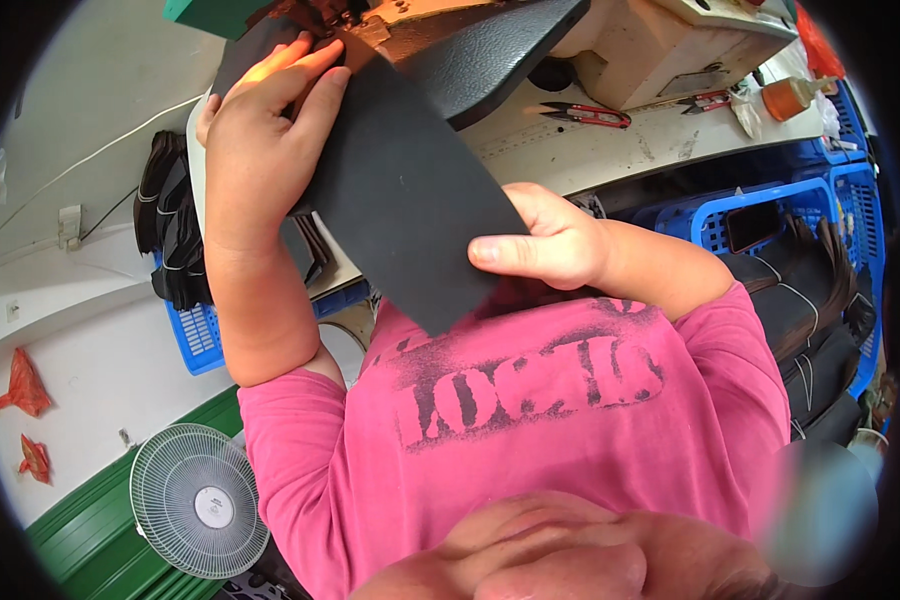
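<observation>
A flat black sheet of leather-like material (410, 190) runs from the lit machine head (345, 18) toward my chest. My left hand (270, 140) lies on the sheet's far left part, fingers stretched toward the machine head and nothing gripped. On the right edge, my right hand (545, 240) pinches the sheet, thumb on top and the other fingers mostly hidden beneath. Beyond the sheet is a dark pebbled surface (490, 60) with a rounded corner. What the machine head does to the sheet's far end is hidden by my fingers and the glare.
Red-handled thread snips (585, 114) and an orange bottle (790, 97) lie on the white table (610, 155). At right, a blue basket (705, 220) holds tied dark pieces and a phone (755, 226). Dark bundles (170, 220) hang at left, above a fan (205, 500).
</observation>
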Motion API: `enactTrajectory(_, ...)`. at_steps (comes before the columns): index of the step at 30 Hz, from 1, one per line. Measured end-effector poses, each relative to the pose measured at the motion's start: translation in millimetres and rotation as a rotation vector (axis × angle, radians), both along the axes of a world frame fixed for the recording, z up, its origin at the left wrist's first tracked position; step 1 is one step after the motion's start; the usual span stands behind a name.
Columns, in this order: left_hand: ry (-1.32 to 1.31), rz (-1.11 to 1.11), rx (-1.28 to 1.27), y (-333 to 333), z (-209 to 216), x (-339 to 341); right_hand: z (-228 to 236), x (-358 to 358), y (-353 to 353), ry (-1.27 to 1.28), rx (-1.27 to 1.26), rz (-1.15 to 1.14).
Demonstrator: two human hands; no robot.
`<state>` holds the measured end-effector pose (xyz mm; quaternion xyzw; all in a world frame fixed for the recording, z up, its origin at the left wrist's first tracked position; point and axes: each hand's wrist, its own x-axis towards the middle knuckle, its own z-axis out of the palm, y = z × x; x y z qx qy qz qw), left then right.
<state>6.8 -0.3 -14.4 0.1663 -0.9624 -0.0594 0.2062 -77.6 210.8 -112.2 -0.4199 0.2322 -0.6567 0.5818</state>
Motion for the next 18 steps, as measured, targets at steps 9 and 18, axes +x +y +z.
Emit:
enactTrajectory(9,-0.007,-0.025,0.075,7,8,2,5,-2,-27,0.004,0.075,-0.120)
enactTrajectory(18,-0.075,-0.027,0.042,4,11,6,14,-2,-44,0.023,0.093,-0.097)
